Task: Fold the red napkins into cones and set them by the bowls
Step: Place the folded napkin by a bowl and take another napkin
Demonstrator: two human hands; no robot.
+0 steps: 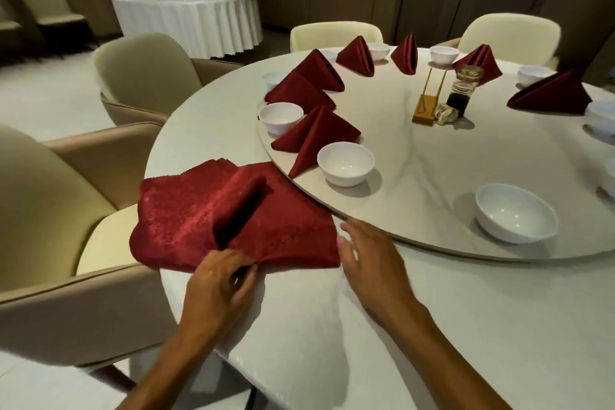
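A stack of flat red napkins [186, 220] lies at the table's near left edge, its top one bunched into a raised ridge. My left hand [219, 283] pinches that napkin's near edge between thumb and fingers. My right hand [369, 253] hovers open just right of the stack, fingers spread. On the turntable [416, 203], several folded red cones stand beside white bowls; the nearest cone [314, 138] sits between two bowls [346, 163] [280, 116]. Another bowl [515, 211] at the near right has no cone beside it.
A gold card stand [426, 110] and a dark sauce bottle [461, 96] stand mid-turntable. Cream chairs [60, 210] ring the table, one right under the napkin stack's overhang. A second round table [189, 17] with a white cloth stands at the back left.
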